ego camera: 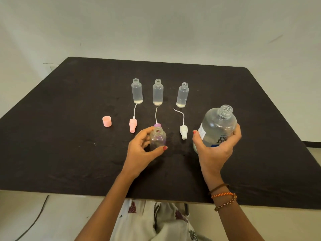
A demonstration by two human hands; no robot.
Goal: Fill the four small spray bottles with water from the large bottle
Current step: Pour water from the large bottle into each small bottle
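The large water bottle (217, 126), uncapped, is sitting gripped in the right hand (215, 148) at four o'clock on the black table (69, 136). The left hand (140, 150) is grasping an empty small spray bottle (157, 139) near centre. Three filled bottles (157, 93) are standing at twelve o'clock, spray heads (133, 125) lying before them, a pink cap (106, 121) sitting at nine.

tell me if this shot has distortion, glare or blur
Head view: wide-angle lens bows the black table's edges; lighting soft and even, shadows faint; no harsh glare, only pale glints at the three upright clear small bottles' bases; the large clear water bottle's label slightly blurred.
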